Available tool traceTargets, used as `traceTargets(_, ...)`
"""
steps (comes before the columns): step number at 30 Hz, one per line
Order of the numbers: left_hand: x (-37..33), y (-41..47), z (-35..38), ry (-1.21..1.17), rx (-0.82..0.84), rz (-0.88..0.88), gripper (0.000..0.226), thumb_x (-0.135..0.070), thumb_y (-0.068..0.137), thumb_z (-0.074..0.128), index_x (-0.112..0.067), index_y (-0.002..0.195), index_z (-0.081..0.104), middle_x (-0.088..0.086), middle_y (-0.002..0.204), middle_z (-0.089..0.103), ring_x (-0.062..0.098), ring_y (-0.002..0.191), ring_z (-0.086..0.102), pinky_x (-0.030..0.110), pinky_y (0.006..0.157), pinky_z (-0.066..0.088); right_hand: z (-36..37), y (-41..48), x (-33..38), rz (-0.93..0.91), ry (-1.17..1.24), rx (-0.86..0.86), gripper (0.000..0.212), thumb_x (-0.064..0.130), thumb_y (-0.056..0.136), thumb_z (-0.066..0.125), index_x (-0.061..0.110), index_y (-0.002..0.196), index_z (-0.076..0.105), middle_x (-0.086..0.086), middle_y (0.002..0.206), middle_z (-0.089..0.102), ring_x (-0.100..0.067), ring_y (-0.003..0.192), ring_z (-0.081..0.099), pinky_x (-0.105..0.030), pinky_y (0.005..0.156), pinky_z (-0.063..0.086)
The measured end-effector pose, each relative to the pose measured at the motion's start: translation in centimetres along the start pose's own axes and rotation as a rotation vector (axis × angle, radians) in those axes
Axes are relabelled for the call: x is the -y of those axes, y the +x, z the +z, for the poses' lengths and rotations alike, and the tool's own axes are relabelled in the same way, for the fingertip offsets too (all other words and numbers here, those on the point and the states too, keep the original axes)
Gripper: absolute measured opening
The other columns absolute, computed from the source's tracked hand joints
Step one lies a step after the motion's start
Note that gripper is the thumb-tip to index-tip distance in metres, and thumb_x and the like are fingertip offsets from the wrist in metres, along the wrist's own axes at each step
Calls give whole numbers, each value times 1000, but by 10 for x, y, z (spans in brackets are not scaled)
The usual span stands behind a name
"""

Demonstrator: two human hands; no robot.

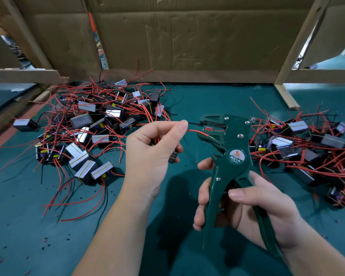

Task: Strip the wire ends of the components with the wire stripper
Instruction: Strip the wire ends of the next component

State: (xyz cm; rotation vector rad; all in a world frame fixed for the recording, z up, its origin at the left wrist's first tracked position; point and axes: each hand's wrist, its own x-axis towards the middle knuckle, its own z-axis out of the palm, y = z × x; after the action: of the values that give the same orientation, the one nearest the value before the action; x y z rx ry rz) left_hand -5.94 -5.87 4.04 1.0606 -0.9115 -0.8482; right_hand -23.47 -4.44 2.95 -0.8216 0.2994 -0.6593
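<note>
One red wire (196, 132) — pinched at left hand (151, 156) fingertips, end lying in wire stripper (235, 156) jaws just beyond them — right hand (253, 204) fingers wrapped round handles; stripping step, squeeze likely due next.

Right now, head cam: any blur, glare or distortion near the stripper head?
Head view: centre sharp, wire stripper label legible, red wire at its head crisp; wide-angle bowing bends the wooden frame at the edges; soft shadow beneath the tool on the green mat; mild glare on metal faces in the left pile.
</note>
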Motion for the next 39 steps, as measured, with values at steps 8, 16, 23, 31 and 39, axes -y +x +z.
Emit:
traceTargets(8,1,-2,0,7,29,14,9,-23,77,73,-21,68,74,-1,51,56,8,46,52,19,43,42,-2,-2,-1,-28,-54,-63,43,17,72,77,5,110,62,-26,86,62,-44,73,64,-56,72,51)
traceTargets(16,0,-2,1,-28,58,1,8,-25,75,72,-21,68,74,2,52,55,10,45,50,20,43,41,-1,-3,1,-10,-75,-110,39,24,70,81,6,101,65,-25,81,63,-42,67,64,-51,66,53)
traceTargets(23,0,-2,1,-22,74,-1,8,-24,76,72,-21,69,74,2,53,55,11,46,51,19,44,41,2,-5,1,-9,-90,-133,40,35,70,83,9,96,66,-23,76,63,-41,63,63,-51,63,53)
traceTargets(31,0,-1,1,-42,44,-14,7,-24,73,72,-20,67,74,3,52,54,11,45,50,20,43,40,1,-4,1,-1,-70,-83,41,37,74,79,9,99,64,-21,80,63,-40,66,64,-52,67,53)
traceTargets(39,-1,-2,0,-34,60,-16,8,-23,74,72,-20,67,74,3,53,54,11,46,51,20,43,40,0,-4,-1,-3,-103,-116,42,46,74,78,11,93,64,-21,75,62,-38,60,63,-51,63,53)
